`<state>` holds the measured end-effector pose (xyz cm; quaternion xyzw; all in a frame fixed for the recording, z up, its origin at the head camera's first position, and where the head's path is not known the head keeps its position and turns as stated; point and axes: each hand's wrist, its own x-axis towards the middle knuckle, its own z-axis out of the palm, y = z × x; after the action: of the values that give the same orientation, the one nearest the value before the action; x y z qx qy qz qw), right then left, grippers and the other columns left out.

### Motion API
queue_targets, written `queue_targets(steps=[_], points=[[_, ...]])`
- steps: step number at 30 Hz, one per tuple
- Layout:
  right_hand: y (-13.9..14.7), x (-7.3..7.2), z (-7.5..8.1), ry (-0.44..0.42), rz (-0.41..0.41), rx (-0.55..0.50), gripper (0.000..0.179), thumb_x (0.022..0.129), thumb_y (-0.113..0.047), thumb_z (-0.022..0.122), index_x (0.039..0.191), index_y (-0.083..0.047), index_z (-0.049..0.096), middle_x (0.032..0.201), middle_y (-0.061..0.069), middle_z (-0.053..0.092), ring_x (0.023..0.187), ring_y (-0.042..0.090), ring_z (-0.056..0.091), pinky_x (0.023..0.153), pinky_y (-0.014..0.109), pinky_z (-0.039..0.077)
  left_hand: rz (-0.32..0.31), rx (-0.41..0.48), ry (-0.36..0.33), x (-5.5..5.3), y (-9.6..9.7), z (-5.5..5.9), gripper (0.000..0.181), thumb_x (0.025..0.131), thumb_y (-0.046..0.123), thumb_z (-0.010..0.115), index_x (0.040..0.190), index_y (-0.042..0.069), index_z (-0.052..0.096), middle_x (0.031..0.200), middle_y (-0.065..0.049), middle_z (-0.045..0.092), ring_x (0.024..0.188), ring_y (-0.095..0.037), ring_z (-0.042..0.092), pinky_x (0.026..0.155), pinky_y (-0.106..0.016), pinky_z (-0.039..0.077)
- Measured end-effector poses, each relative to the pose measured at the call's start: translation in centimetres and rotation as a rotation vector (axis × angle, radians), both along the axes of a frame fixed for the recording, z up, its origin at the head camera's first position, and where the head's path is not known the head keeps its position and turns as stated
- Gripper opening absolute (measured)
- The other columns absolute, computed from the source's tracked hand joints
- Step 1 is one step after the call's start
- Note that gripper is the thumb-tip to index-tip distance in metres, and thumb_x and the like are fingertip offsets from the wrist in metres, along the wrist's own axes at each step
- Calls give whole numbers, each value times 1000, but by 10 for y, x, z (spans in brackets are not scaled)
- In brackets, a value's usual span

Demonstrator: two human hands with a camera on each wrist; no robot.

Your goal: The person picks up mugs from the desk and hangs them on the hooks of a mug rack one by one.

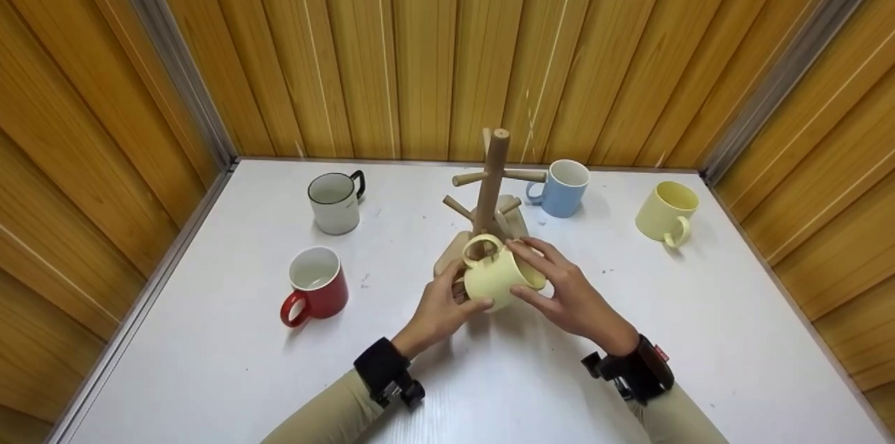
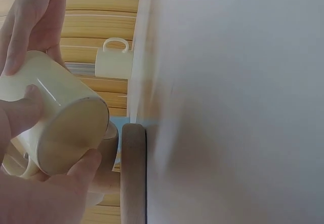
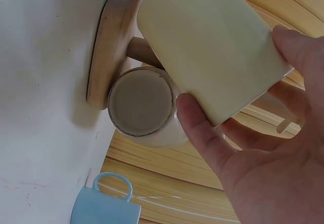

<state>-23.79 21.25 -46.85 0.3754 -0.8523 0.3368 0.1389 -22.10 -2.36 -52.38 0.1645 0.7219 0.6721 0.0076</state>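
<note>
Both hands hold a pale yellow mug (image 1: 493,281) tilted on its side in front of a wooden mug tree (image 1: 493,185). Its mouth faces right, and its handle is up towards the post. The left hand (image 1: 437,311) grips the base end, with its thumb on the near side; in the left wrist view the mug's underside (image 2: 76,133) shows between thumb and fingers. At the rim end, the right hand (image 1: 570,294) pinches the wall between thumb and fingers. A whitish mug (image 3: 142,102) is at the tree's lower part, partly hidden by the post in the head view.
A red mug (image 1: 328,294) and a white mug with black rim (image 1: 335,210) stand at left. Behind the tree to the right stands a blue mug (image 1: 563,192), with another yellow mug (image 1: 661,213) farther right. Wood-patterned walls (image 1: 419,45) enclose the white table (image 1: 210,360).
</note>
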Motion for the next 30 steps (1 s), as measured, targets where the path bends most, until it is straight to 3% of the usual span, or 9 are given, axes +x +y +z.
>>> queue_targets(steps=[3, 12, 30], points=[[-2, -1, -2, 4, -2, -5, 67, 91, -22, 80, 152, -16, 52, 147, 24, 50, 134, 32, 53, 105, 52, 49, 43, -31, 25, -1, -1, -2, 65, 86, 4, 82, 141, -6, 49, 134, -28, 61, 121, -37, 64, 98, -35, 55], [-6, -3, -2, -7, -22, -3, 68, 92, -24, 80, 152, -14, 51, 146, 28, 48, 133, 36, 53, 105, 53, 49, 87, -92, 42, -4, -5, -1, 66, 86, 10, 83, 142, -6, 52, 135, -25, 62, 118, -34, 67, 93, -29, 57], [-12, -6, -9, -37, -65, 2, 67, 94, -29, 77, 153, -14, 49, 147, 22, 47, 132, 34, 54, 107, 51, 48, 82, -117, 43, -9, -9, 0, 70, 90, 9, 79, 148, -8, 45, 139, -28, 59, 110, -33, 71, 89, -31, 59]])
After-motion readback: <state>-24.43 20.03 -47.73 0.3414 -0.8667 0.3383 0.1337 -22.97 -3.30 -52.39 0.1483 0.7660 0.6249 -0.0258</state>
